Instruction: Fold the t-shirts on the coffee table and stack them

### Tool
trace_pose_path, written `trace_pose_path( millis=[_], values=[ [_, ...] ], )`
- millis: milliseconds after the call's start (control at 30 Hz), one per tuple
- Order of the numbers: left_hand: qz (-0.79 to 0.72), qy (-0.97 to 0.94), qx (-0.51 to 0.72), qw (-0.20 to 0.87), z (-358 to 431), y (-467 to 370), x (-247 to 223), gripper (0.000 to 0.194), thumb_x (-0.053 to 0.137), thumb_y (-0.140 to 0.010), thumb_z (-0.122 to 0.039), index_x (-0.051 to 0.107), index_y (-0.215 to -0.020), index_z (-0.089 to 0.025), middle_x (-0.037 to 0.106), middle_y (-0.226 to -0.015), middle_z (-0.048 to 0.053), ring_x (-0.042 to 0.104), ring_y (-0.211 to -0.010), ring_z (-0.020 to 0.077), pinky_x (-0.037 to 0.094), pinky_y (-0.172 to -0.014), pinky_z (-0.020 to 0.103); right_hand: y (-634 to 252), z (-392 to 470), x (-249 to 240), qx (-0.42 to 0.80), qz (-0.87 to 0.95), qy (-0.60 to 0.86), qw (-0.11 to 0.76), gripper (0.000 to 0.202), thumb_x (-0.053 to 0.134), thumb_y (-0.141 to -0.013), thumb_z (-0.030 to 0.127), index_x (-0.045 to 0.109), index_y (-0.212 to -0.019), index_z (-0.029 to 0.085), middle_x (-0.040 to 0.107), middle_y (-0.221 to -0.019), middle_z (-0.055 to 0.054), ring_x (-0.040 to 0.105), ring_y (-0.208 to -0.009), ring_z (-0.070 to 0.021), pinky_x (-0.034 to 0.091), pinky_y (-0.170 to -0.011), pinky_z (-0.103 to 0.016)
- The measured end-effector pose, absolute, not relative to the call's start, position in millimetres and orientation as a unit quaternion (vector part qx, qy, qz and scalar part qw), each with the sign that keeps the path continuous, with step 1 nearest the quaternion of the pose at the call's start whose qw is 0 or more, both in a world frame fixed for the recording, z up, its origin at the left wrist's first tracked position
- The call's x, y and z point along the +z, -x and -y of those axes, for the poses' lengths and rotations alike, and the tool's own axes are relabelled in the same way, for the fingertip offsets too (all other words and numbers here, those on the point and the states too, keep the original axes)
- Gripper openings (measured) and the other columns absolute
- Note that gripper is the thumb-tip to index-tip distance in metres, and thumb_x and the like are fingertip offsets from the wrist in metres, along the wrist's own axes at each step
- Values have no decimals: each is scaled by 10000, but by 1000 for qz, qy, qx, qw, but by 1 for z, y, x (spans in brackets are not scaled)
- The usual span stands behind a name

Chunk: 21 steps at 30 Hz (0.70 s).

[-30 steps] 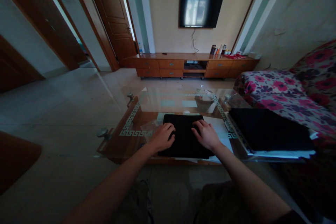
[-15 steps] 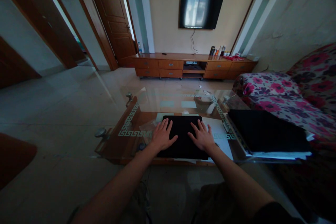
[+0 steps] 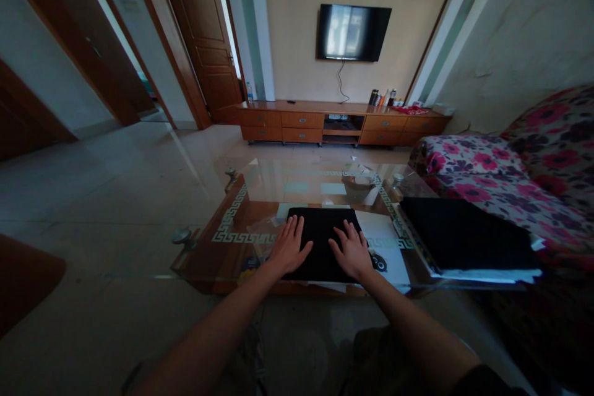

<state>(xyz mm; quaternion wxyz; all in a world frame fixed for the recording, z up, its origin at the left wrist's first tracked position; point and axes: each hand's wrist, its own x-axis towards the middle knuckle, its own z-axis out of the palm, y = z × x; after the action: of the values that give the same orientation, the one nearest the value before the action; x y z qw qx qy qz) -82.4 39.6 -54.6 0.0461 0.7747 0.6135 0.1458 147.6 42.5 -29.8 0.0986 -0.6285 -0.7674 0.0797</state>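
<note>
A dark rectangular piece (image 3: 320, 247), seemingly folded cloth, lies flat on the glass table (image 3: 260, 198) in front of me. My left hand (image 3: 290, 247) rests on its left side with the fingers spread. On its right side lies my right hand (image 3: 351, 250), palm down and fingers apart. A white sheet or bag (image 3: 390, 266) with a dark round print sticks out to the right, beneath or behind the dark piece. Farther right, a larger black folded cloth (image 3: 464, 235) sits on a stack with white edges.
Across the room stands a long wooden cabinet (image 3: 301, 119) with bottles and cans (image 3: 380, 98) on it, below a wall television (image 3: 353, 33). A flowered sofa (image 3: 477, 161) is at the right, beside the table.
My right hand has shifted slightly left on the dark piece, uncovering the dark print on the white sheet. The camera view has tilted up a little. My left hand stays about where it was.
</note>
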Motion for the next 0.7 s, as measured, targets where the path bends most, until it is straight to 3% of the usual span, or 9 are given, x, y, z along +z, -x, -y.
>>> trace_pose_path(
  millis=[133, 267, 367, 533, 600, 700],
  values=[
    [-666, -733, 135, 32, -23, 87, -41, 793, 382, -985, -532, 172, -1596, -72, 124, -1671, 238, 184, -1536, 360, 200, -1225, 484, -168, -54, -21, 62, 657, 737, 146, 654, 442, -967, 523, 455, -1468, 103, 432, -1499, -254, 451, -1364, -384, 425, -1046, -507],
    [-660, -740, 92, 86, 3, 88, -25, 778, 480, -939, -492, 271, -1571, -90, 281, -1618, 249, 348, -1460, 396, 323, -1166, 478, -197, -73, -17, 163, 597, 779, 100, 704, 598, -881, 530, 538, -1317, -19, 592, -1281, -319, 605, -1202, -386, 506, -953, -434],
    [-633, -763, 72, 111, 21, 83, -16, 697, 502, -931, -457, 347, -1551, -177, 330, -1604, 205, 395, -1428, 397, 355, -1144, 495, -211, -83, -17, 296, 569, 761, 100, 596, 634, -863, 552, 631, -1155, 33, 691, -1133, -264, 701, -1030, -332, 556, -806, -357],
    [-621, -769, 74, 136, 34, 78, -9, 606, 509, -932, -455, 471, -1464, -167, 382, -1552, 204, 472, -1365, 379, 412, -1106, 472, -217, -83, -11, 506, 481, 701, 146, 438, 611, -901, 543, 667, -920, 108, 754, -925, -185, 733, -720, -237, 531, -545, -269],
    [-608, -775, 86, 148, 35, 78, -6, 534, 503, -939, -459, 534, -1390, -176, 443, -1489, 191, 535, -1301, 341, 450, -1070, 436, -218, -84, -9, 506, 480, 702, 143, 429, 629, -892, 541, 668, -898, 114, 758, -898, -177, 733, -714, -233, 534, -550, -264],
    [-582, -790, 93, 170, 33, 78, 1, 422, 506, -945, -447, 593, -1272, -195, 525, -1369, 156, 628, -1144, 268, 498, -993, 377, -218, -87, -9, 405, 547, 724, 114, 486, 592, -905, 569, 690, -978, 99, 754, -984, -199, 741, -854, -269, 553, -663, -299]
  ],
)
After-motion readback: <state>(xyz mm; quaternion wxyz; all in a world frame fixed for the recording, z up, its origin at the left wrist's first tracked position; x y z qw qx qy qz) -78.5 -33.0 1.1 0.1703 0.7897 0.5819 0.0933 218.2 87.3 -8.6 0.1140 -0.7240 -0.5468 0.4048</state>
